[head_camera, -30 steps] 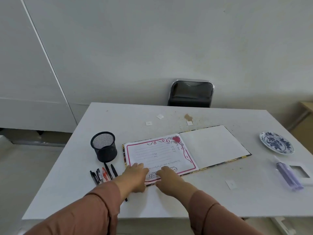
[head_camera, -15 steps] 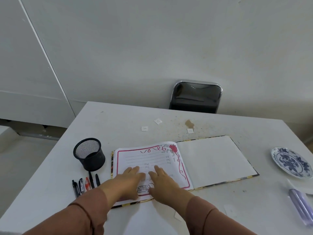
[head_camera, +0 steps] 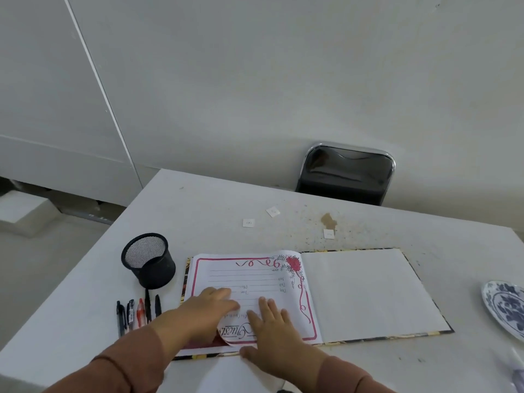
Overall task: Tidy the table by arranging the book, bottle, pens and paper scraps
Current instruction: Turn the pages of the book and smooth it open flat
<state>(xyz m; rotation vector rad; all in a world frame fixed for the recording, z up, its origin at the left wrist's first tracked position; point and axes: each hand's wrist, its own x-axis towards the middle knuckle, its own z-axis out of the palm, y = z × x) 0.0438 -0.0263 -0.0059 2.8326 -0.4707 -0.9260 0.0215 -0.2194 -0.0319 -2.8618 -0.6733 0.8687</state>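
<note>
An open book (head_camera: 365, 290) lies flat on the white table (head_camera: 198, 211), its left page printed with a red border. My left hand (head_camera: 202, 313) rests palm down on that left page. My right hand (head_camera: 270, 333) lies beside it on the same page, thumb at the book's near edge, where the page corner curls up. Several pens (head_camera: 137, 312) lie side by side left of the book, in front of a black mesh pen cup (head_camera: 149, 260). Three small paper scraps (head_camera: 248, 222) (head_camera: 272, 212) (head_camera: 329, 234) lie beyond the book. The purple bottle (head_camera: 519, 375) is cut off at the lower right edge.
A blue-and-white plate (head_camera: 506, 307) sits at the table's right edge. A black chair (head_camera: 347, 173) stands behind the table against the wall. A brown stain (head_camera: 328, 219) marks the tabletop near the scraps.
Both hands slid further up onto the book's left page, and its near corner now curls up. The view moved closer and to the left, so the bottle is mostly out of frame.
</note>
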